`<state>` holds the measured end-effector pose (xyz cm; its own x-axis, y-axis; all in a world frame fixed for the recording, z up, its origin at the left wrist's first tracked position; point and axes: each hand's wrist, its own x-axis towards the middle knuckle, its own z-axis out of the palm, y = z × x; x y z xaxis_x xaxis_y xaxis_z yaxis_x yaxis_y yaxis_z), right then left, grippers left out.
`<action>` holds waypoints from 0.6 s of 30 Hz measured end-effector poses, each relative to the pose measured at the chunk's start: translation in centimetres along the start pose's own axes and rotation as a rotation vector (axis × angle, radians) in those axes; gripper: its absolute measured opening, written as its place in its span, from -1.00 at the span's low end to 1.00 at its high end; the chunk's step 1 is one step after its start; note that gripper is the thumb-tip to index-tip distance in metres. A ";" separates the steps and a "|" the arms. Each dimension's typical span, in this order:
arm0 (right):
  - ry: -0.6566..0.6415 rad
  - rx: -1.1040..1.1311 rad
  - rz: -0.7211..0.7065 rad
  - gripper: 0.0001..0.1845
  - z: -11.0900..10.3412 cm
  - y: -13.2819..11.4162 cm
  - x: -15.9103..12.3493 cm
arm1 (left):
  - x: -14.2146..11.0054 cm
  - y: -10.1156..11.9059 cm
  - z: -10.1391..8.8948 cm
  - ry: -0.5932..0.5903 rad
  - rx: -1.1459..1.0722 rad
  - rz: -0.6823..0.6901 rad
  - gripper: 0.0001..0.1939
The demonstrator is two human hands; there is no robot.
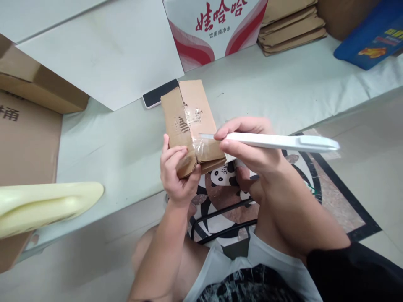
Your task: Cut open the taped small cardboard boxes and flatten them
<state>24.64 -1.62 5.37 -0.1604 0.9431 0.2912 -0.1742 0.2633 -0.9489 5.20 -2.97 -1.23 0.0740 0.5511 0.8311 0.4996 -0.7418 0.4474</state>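
My left hand [178, 172] grips the near left corner of a small brown cardboard box [201, 98], its thumb and fingers around the edge. Clear tape runs along the box's middle seam, and the cardboard is torn in patches beside it. Between the thumb and fingers of my right hand [252, 142] is a white utility knife [283, 141], held almost level. Its thin blade points left, over the taped seam near the box's front end. Whether the blade touches the tape, I cannot tell.
Behind the box lies a dark phone-like slab [160, 93]. A white carton with red lettering [217, 29], flattened cardboard [292, 29] and a blue container [371, 37] stand along the back. At left are a pale yellow object [50, 205] and larger cardboard boxes [28, 134].
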 end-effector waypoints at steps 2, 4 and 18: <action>-0.061 0.023 0.059 -0.75 -0.1 -0.4 0.0 | 0.0 -0.1 0.1 0.020 -0.024 0.000 -0.68; -0.159 0.020 0.114 -0.81 -0.2 -0.7 -0.1 | 0.0 -0.1 0.2 0.032 -0.048 -0.002 -0.68; -0.286 0.008 0.088 -0.76 -0.1 -0.8 -0.1 | 0.0 -0.2 0.2 0.019 -0.027 0.003 -0.72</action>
<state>24.87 -1.89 6.05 -0.4420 0.8666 0.2315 -0.1548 0.1805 -0.9713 5.31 -2.73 -1.35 0.0592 0.5421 0.8382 0.4758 -0.7535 0.4537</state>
